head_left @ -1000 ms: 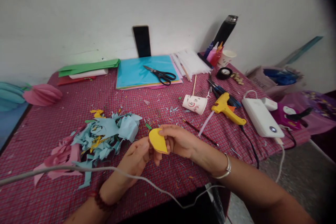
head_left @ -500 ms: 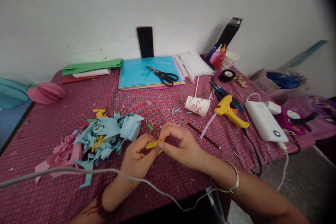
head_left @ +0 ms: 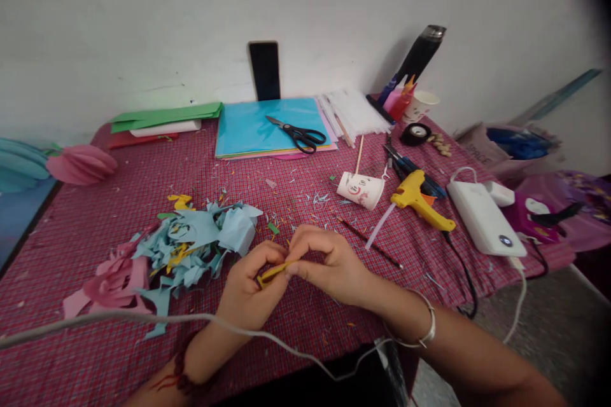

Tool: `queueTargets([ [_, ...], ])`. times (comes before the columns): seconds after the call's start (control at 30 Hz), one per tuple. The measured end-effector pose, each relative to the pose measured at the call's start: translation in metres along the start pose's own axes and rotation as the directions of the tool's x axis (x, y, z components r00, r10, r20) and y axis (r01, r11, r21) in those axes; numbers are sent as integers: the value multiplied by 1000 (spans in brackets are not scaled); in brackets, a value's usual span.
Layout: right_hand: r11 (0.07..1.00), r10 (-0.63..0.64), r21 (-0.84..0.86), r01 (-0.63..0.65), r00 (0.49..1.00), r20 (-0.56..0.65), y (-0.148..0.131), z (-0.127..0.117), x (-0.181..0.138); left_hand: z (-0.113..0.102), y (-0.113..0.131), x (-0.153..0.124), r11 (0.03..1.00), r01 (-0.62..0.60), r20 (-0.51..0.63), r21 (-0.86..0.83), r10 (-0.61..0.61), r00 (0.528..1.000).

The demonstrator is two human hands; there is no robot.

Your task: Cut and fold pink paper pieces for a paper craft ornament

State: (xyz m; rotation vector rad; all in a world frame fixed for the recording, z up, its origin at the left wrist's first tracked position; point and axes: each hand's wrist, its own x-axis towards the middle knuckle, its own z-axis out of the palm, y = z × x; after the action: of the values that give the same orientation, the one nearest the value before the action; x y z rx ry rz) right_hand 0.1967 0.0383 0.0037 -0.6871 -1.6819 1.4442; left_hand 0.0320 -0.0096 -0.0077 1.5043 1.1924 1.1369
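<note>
Paper piece point(head_left: 273, 271), yellow, is sitting between both hands, just above the checked tablecloth point(head_left: 238, 181). Left hand point(head_left: 252, 280) is gripping it, thumb against curled fingers; right hand point(head_left: 334, 264) is pinching the other end, thumb and fingertips closing on it. Two-sided hold is probably keeping something that thin and light from slipping or springing open, and both hands are staying close together, likely for fine control.

Pale-blue scraps point(head_left: 238, 227) are lying left of the grip, seemingly pushed aside so the hands are getting room. Glue gun point(head_left: 413, 194) is resting right of the grip, maybe for easy reach by that hand. Scissors point(head_left: 305, 138) are lying beyond the grip on blue sheets point(head_left: 241, 127), probably parked out of the way. White cable point(head_left: 258, 332) is running on the near side of the grip.

From where I'm standing, the piece is showing nearly edge-on: narrow, slanting up toward the right hand, dull yellow, matte. Fingers are covering much of it, so I'm not making out its full outline or any folds.
</note>
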Motion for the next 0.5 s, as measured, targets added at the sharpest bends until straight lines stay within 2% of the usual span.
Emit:
queueTargets([
  [0.1, 996, 54, 67, -56, 998, 18, 1, -1, 0, -2, 2, 0, 992, 117, 43, -55, -115, 992],
  [0.17, 975, 125, 174, -135, 990, 71, 2, -2, -1, -4, 3, 1, 932, 268, 172, -243, -230, 958],
  [0.23, 948, 157, 259, -185, 980, 123, 2, -3, -2, -6, 3, 1, 756, 435, 365, -489, -276, 889],
  [0.3, 955, 122, 254, -153, 983, 135, 2, -5, -1, -7, 2, 1, 557, 527, 477, -643, -248, 843],
  [0.37, 980, 54, 184, -75, 992, 115, 3, -6, 1, -7, 0, 0, 475, 535, 483, -698, -239, 842],
  [0.43, 987, 19, 155, -34, 995, 97, 4, -6, 3, -7, -3, -1, 491, 496, 427, -716, -253, 868],
  [0.5, 982, 34, 183, -47, 997, 73, 5, -5, 4, -6, -5, -2, 531, 447, 363, -720, -260, 895],
])
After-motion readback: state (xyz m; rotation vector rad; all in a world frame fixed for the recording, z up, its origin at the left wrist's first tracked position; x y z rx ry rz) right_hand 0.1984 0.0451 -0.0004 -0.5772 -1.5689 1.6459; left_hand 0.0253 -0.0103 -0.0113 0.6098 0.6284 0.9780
